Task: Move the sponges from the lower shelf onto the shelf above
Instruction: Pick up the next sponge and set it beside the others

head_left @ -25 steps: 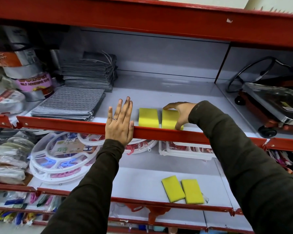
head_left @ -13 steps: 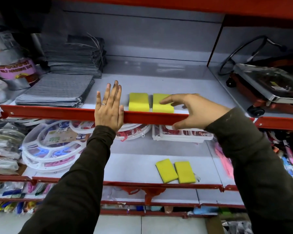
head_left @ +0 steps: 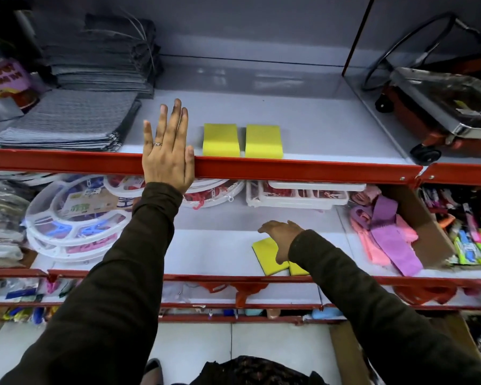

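Two yellow sponges (head_left: 220,140) (head_left: 263,141) lie side by side on the upper shelf (head_left: 303,168), just behind its red front rail. My left hand (head_left: 167,151) rests flat with straight fingers over that rail, left of them. Two more yellow sponges lie on the lower shelf (head_left: 206,251) near its front edge: the left one (head_left: 264,252) shows most of its top, the right one (head_left: 297,269) is mostly hidden under my wrist. My right hand (head_left: 282,236) is spread over them, fingers loosely bent, touching or just above the left sponge.
Stacks of grey cloths (head_left: 72,120) fill the upper shelf's left side; a red trolley with a metal plate (head_left: 442,107) stands at the right. White round peg hangers (head_left: 75,218) sit on the lower shelf's left, pink and purple items (head_left: 383,234) on its right.
My right hand has left the upper shelf's rail and dropped down to the two sponges on the lower shelf. My left hand has stayed on the rail. The view has tilted downward.
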Demonstrator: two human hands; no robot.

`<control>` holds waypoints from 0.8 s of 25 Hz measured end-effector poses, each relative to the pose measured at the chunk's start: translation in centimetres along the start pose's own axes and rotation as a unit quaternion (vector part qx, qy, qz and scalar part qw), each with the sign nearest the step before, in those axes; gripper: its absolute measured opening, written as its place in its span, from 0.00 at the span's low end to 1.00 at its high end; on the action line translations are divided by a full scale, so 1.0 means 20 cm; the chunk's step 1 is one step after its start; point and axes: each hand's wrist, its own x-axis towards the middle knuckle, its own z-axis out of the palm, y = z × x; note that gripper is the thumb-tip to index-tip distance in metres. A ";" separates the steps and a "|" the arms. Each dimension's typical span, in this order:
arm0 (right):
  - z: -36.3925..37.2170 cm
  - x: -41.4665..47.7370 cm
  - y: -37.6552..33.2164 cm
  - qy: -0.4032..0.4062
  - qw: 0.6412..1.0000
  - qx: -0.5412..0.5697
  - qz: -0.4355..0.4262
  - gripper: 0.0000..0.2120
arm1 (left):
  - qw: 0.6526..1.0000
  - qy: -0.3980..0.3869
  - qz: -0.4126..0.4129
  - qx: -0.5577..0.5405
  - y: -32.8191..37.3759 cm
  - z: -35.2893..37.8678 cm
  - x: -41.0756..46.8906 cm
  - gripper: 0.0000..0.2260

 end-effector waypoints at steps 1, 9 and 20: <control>0.05 0.06 0.02 -0.008 1.000 -0.025 0.007 0.44 | 1.000 0.004 -0.002 0.003 0.00 0.01 0.00 0.28; 0.29 0.29 0.09 -0.046 0.995 -0.086 0.003 0.50 | 0.999 0.037 0.007 0.014 -0.01 0.04 0.00 0.28; 0.15 0.18 0.05 0.040 0.997 -0.071 -0.011 0.53 | 1.000 0.018 0.002 0.017 0.00 0.00 0.01 0.29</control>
